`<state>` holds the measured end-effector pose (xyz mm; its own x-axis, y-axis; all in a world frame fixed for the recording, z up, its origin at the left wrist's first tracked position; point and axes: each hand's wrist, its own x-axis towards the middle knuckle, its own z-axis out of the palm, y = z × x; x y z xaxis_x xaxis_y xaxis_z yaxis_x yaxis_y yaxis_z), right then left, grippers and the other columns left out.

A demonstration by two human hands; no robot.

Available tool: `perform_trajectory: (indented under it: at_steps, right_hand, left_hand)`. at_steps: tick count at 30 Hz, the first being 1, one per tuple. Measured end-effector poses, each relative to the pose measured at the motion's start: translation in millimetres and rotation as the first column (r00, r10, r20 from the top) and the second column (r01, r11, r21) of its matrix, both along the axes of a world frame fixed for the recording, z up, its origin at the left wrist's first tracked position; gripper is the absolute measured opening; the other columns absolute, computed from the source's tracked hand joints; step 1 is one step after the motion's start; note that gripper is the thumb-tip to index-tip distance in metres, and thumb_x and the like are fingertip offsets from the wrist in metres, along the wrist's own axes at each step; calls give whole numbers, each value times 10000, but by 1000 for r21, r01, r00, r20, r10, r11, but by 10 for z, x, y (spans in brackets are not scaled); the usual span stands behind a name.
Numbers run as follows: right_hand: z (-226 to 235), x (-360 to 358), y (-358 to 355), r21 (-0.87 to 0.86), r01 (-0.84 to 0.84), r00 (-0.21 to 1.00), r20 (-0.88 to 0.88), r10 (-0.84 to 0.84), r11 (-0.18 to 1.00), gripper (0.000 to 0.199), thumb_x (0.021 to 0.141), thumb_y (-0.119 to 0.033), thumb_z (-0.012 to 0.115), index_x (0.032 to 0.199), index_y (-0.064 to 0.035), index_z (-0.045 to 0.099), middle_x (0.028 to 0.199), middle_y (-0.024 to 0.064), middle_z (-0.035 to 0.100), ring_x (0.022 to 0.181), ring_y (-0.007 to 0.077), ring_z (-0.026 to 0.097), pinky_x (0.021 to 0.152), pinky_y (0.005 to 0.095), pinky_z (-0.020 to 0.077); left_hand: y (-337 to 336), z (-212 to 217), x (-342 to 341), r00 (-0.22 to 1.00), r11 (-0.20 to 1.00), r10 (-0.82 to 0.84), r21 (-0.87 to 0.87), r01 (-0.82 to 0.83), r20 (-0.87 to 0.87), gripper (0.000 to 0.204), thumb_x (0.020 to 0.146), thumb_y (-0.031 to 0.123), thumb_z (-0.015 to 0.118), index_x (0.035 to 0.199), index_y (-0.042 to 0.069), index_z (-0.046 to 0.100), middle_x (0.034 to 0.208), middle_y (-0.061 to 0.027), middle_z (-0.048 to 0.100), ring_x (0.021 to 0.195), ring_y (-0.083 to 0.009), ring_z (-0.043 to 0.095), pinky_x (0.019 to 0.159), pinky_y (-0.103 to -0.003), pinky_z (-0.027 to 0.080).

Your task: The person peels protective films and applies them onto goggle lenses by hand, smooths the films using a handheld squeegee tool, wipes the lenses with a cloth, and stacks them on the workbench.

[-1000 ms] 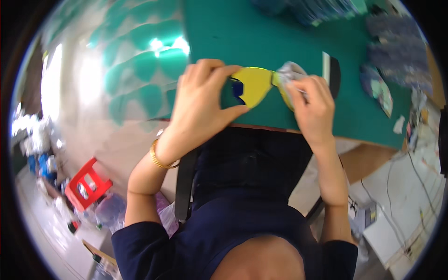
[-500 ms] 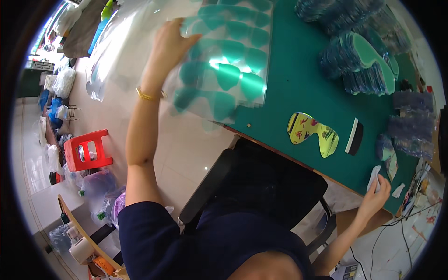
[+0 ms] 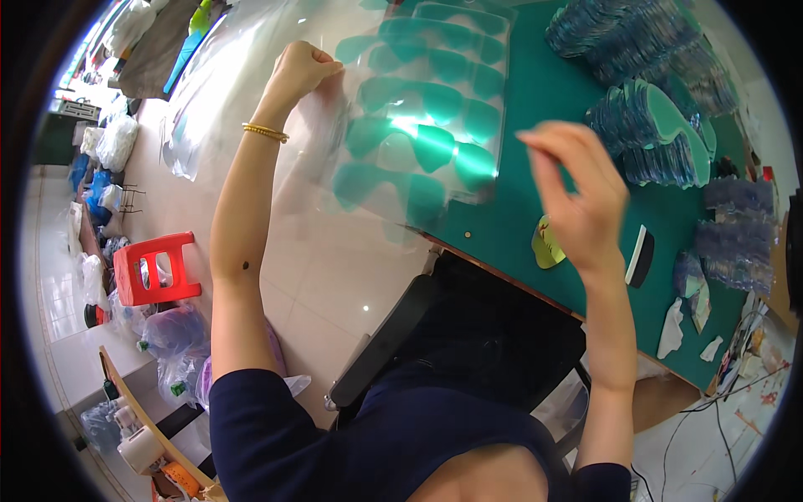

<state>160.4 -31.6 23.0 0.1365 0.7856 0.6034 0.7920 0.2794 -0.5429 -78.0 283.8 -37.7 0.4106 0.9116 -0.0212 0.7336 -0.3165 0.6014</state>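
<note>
Clear plastic sheets (image 3: 397,138) with green-looking, goggle-shaped areas lie across the left part of the green table (image 3: 527,67) and reach past its edge. At their left margin my left hand (image 3: 297,75) is closed, its thumb and fingers pinching the film. My right hand (image 3: 581,192), slightly blurred, hovers over the table right of the sheets, with thumb and fingers apart and nothing in them. Beneath it a yellow patterned goggle-shaped piece (image 3: 548,244) is partly hidden. A black-and-white scraper-like tool (image 3: 641,259) lies to its right.
Stacks of clear goggle-shaped pieces (image 3: 661,125) stand at the table's far right. A crumpled white scrap (image 3: 672,330) lies near the right front edge. A black chair (image 3: 468,318) is before me, and a red stool (image 3: 159,269) stands on the floor at left.
My right hand has let go of the white scrap and moved left and up toward the sheets, now covering much of the yellow piece. My left fingers have closed at the film's edge.
</note>
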Motion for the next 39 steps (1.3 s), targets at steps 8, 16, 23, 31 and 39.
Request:
perform_trajectory:
  at_steps: [8,16,23,31,39]
  right_hand:
    - [-487,-263,1332,-169,-125,989,62,138,978,162,898,-90,605,1033,-34,677,1015,96,677,866,267,663,791,370,521]
    - [-575,-311,1508,-196,-83,995,45,94,977,212,902,-154,625,1071,-44,688,999,124,681,877,293,655,806,382,518]
    - [-222,-359,1663,113,-194,979,91,185,974,117,786,-143,704,855,-56,742,827,73,680,775,272,654,688,371,517]
    - [246,-95,1428,116,89,943,-329,-46,989,175,923,-126,624,880,33,685,716,98,658,621,173,602,602,299,460]
    - [433,325,964,385,288,945,-263,-195,877,141,937,-104,654,902,29,685,748,-11,635,659,62,541,602,231,441]
  left_hand:
    - [-217,1,171,993,958,46,286,-12,-111,606,688,320,831,1092,-98,659,1033,-229,701,907,-349,682,778,-415,537]
    - [-365,30,51,907,956,-2,-266,126,421,278,825,177,766,986,-46,725,854,-62,706,751,-122,626,688,-265,489]
    - [-637,416,193,768,910,-300,-73,409,565,169,900,83,701,1028,-23,732,943,-46,717,891,-100,641,821,-239,511]
    - [-23,277,-243,876,962,-255,14,274,408,199,905,125,711,1068,13,733,996,-23,715,936,-95,629,876,-234,484]
    - [928,188,-834,844,723,452,673,-156,-290,798,713,451,829,1312,-12,577,1261,-154,645,1148,-304,611,1002,-378,463]
